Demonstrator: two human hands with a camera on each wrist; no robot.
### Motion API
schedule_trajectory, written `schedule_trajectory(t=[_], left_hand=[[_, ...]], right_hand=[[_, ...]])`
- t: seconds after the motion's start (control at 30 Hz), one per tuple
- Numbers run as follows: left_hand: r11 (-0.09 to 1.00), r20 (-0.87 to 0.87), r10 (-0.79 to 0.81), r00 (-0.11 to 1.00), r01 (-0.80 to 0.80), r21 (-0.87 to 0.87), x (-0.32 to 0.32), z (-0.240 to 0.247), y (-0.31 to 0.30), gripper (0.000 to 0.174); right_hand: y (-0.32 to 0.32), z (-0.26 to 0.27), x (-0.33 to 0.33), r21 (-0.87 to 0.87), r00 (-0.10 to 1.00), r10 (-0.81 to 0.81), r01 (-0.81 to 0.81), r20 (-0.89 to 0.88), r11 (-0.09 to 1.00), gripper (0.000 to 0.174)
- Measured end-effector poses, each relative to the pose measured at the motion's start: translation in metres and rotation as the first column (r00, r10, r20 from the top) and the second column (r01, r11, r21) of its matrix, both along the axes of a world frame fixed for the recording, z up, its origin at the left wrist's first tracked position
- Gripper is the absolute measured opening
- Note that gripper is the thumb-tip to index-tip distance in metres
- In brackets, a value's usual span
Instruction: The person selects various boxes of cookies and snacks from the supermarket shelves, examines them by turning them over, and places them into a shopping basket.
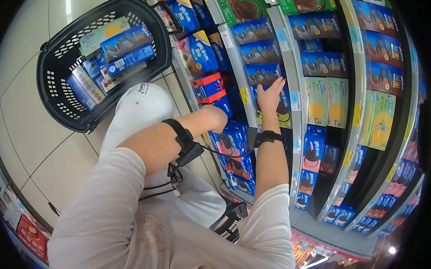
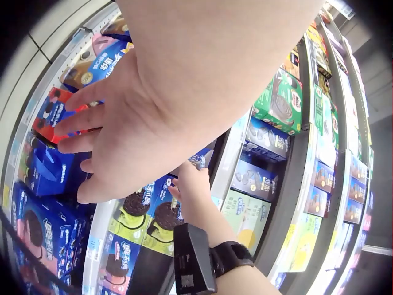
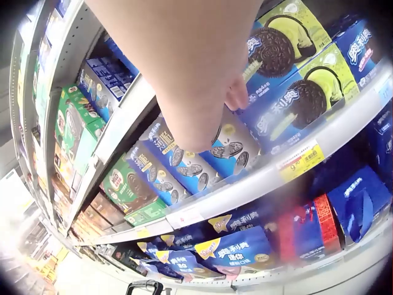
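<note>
Plainly wide, the right grip [image 1: 271, 98] sits at blue boxes [image 1: 262, 71]; wide left grip [image 2: 126, 132], beside red box [image 1: 208, 86].

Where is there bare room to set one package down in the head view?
Bare floor tiles lie left of the black basket and down to the left sleeve. It is crowded in the basket, where packages overlap, and around the right hand, beside blue boxes.

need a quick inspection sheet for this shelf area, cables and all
Surface: tiered shelves, price tags along the edges
Job's things: green-and-blue Oreo boxes, shelved; black shopping basket, holding biscuit boxes
Clutter: second black basket, mostly hidden
Grips: left hand, fingers extended near red-and-blue box; right hand, by the Oreo boxes, contact unclear
Cables: black cable, looped below the left wrist camera
Surroundings: tiled floor, red packaging
</note>
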State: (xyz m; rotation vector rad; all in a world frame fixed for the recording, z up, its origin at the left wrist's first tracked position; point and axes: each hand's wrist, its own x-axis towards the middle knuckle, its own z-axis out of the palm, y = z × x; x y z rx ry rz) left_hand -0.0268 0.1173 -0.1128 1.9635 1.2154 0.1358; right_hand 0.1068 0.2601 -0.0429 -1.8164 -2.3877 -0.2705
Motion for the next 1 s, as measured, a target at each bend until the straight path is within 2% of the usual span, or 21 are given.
schedule_trajectory(t=[0.1, 0.4, 0.47, 0.53, 0.57, 0.63, 0.67, 0.77, 0.83, 0.9, 1.0], left_hand=[[1.0, -0.005, -0.012, 1.0, 0.012, -0.008, 0.003, -0.003, 0.002, 0.03], [0.999, 0.012, -0.012, 1.0, 0.012, 0.033, 0.003, 0.001, 0.0, 0.029], [0.998, 0.005, -0.043, 0.999, 0.043, 0.039, 0.0, 0.002, 0.0, 0.028], [0.999, -0.002, -0.023, 1.0, 0.023, 0.023, 0.005, -0.005, 0.002, 0.025], [0.996, -0.047, -0.058, 0.997, 0.055, -0.069, 0.006, -0.002, 0.007, 0.029], [0.994, -0.062, -0.075, 0.995, 0.07, -0.078, 0.004, 0.002, 0.006, 0.032], [0.996, -0.06, -0.056, 0.997, 0.052, -0.072, 0.005, 0.0, 0.006, 0.032], [0.997, -0.061, -0.059, 0.996, 0.055, -0.059, 0.005, -0.005, 0.008, 0.031], [0.997, -0.064, -0.039, 0.997, 0.034, -0.068, 0.006, -0.003, 0.007, 0.03], [0.999, 0.003, -0.048, 0.999, 0.048, 0.0, 0.004, -0.005, 0.005, 0.025], [1.0, -0.016, -0.025, 1.0, 0.025, 0.0, 0.001, 0.0, 0.003, 0.026]], right_hand=[[-0.009, -0.007, 0.001, 0.104, 0.994, 0.106, -0.103, -0.019, 0.989, 0.083], [-0.027, -0.008, -0.009, 0.211, 0.995, 0.093, -0.084, -0.033, 0.974, 0.08], [-0.017, -0.007, -0.004, 0.287, 0.991, 0.134, -0.137, 0.027, 0.948, 0.078], [-0.012, -0.004, -0.002, 0.315, 0.99, 0.098, -0.126, 0.103, 0.941, 0.073], [-0.008, -0.004, 0.0, 0.313, 0.992, 0.089, -0.113, 0.088, 0.943, 0.065], [-0.01, 0.001, -0.005, 0.297, 0.997, 0.061, -0.069, 0.037, 0.952, 0.058], [-0.011, 0.004, -0.007, 0.314, 0.994, 0.11, -0.111, 0.022, 0.943, 0.057], [-0.012, 0.005, -0.013, 0.264, 0.997, 0.067, -0.054, -0.04, 0.963, 0.054], [-0.002, -0.007, -0.005, 0.285, 0.995, 0.091, -0.078, -0.032, 0.955, 0.055], [0.002, -0.001, -0.002, 0.318, 0.992, 0.123, -0.112, -0.013, 0.941, 0.056], [0.004, 0.004, -0.002, 0.241, 0.994, 0.103, -0.106, 0.024, 0.965, 0.059]])
